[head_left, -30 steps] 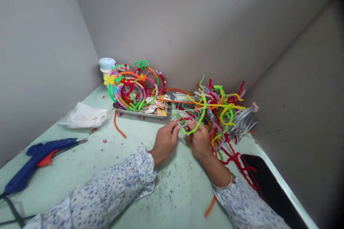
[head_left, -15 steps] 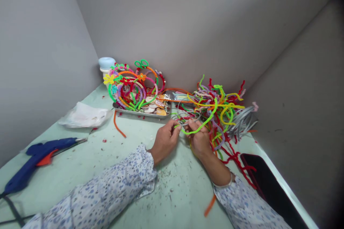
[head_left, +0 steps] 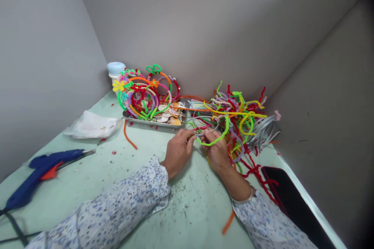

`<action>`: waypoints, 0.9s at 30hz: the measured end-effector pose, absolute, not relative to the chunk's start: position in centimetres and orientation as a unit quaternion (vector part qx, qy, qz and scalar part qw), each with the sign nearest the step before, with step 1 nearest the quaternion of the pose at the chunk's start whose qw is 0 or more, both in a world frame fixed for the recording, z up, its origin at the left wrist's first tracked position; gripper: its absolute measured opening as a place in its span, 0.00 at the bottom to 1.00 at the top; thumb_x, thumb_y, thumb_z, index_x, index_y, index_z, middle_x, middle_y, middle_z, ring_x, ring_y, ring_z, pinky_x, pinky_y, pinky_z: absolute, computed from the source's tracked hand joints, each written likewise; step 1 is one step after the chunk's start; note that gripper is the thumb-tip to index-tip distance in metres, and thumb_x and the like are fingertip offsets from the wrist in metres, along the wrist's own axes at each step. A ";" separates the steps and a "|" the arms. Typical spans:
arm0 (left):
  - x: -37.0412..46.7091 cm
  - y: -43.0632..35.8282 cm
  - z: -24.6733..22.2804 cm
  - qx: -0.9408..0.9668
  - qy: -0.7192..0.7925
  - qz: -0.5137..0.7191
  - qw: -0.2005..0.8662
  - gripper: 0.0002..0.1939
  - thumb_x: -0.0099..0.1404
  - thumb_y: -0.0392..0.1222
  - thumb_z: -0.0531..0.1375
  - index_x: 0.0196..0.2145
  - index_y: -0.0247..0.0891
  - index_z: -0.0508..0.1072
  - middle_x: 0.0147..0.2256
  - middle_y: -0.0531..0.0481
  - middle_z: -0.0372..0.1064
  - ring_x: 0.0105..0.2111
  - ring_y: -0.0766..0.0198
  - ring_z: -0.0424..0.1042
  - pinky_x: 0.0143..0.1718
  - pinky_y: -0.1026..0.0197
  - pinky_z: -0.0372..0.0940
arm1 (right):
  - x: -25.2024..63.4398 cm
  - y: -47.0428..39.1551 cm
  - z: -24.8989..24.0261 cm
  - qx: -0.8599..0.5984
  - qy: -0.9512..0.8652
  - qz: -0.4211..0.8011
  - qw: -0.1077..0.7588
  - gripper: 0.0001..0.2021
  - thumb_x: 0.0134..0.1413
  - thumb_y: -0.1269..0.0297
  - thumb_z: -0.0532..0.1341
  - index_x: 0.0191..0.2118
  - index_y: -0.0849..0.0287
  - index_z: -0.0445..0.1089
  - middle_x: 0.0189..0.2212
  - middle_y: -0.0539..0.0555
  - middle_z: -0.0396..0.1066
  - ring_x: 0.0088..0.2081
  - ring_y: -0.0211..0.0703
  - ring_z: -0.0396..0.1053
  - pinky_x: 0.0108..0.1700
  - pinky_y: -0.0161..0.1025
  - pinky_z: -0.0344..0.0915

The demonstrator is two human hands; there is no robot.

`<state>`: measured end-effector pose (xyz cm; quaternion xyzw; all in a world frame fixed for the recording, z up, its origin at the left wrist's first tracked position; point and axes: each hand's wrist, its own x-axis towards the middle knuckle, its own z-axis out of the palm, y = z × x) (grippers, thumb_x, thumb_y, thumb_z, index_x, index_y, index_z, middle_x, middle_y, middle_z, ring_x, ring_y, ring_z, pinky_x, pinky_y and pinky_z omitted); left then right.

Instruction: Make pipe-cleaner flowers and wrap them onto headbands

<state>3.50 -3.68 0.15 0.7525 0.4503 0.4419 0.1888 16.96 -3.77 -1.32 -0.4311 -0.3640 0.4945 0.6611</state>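
Note:
My left hand is closed in a pinch, its fingertips at a thin grey hoop and the near end of a bright green pipe cleaner. My right hand pinches the grey hoop just beside it, thumb on top. From between the hands, the green pipe cleaner curves to the right and up in front of the right fingers. Part of the hoop and the exact contact at the fingertips are hidden.
A metal tray holds decorative pieces and colourful pipe-cleaner headbands. At right lie tangled pipe cleaners, a bundle of grey bands and a phone. A blue glue gun and a plastic bag lie left.
The green pipe cleaner's raised free end has dropped lower and leftward, curving more tightly near the right hand. Both hands stay nearly in place.

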 end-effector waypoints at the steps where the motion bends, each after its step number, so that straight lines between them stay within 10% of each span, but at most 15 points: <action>1: 3.5 -3.7 0.2 0.751 0.456 0.440 0.186 0.09 0.66 0.41 0.52 0.37 0.40 0.71 0.33 0.50 0.67 0.34 0.65 0.66 0.37 0.64 0.60 | 17.0 -3.8 -1.3 -0.429 -0.363 0.498 0.660 0.12 0.49 0.55 0.63 0.27 0.59 0.69 0.21 0.47 0.66 0.22 0.33 0.61 0.22 0.31 0.56; 27: 3.0 -3.6 0.4 0.814 0.463 0.350 0.012 0.12 0.69 0.44 0.47 0.38 0.39 0.68 0.35 0.49 0.65 0.32 0.65 0.66 0.31 0.65 0.58 | 17.1 -3.7 -1.3 -0.459 -0.344 0.472 0.669 0.14 0.48 0.53 0.63 0.25 0.59 0.68 0.20 0.47 0.66 0.20 0.33 0.60 0.20 0.31 0.55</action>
